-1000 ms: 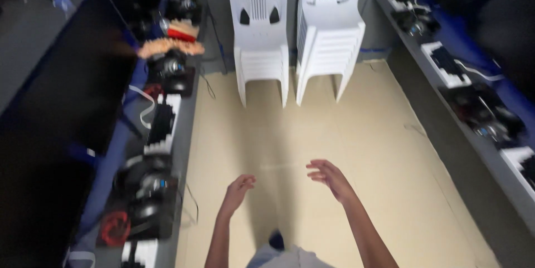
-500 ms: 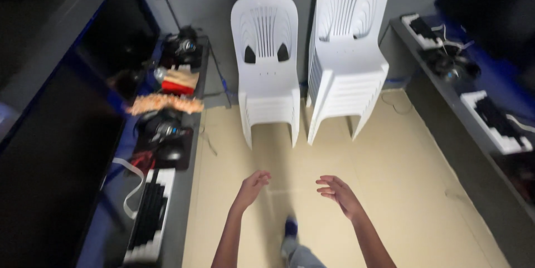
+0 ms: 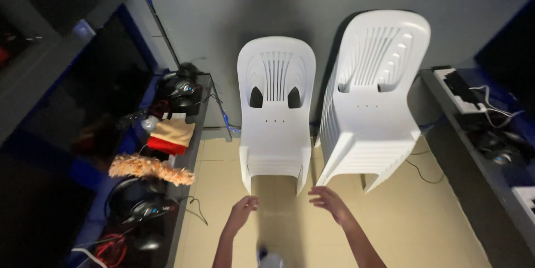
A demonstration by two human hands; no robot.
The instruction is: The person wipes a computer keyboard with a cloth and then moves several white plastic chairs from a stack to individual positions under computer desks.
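Note:
Two stacks of white plastic chairs stand against the grey wall ahead. The left stack (image 3: 276,117) is shorter, the right stack (image 3: 374,106) is taller and leans a little. My left hand (image 3: 242,212) hovers with fingers loosely curled just below the front edge of the left stack, holding nothing. My right hand (image 3: 330,201) is spread, palm down, between the front legs of the two stacks, and holds nothing. Neither hand touches a chair.
A dark desk (image 3: 184,156) along the left carries headphones (image 3: 142,206), a fluffy duster (image 3: 150,169), folded cloths (image 3: 170,134) and cables. On the right, a shelf (image 3: 473,151) holds a keyboard (image 3: 460,89) and a headset. Beige tiled floor (image 3: 423,223) lies below.
The view has moved forward and up towards the wall; the chairs now fill the middle. Both hands have stretched out closer to the chairs' front legs.

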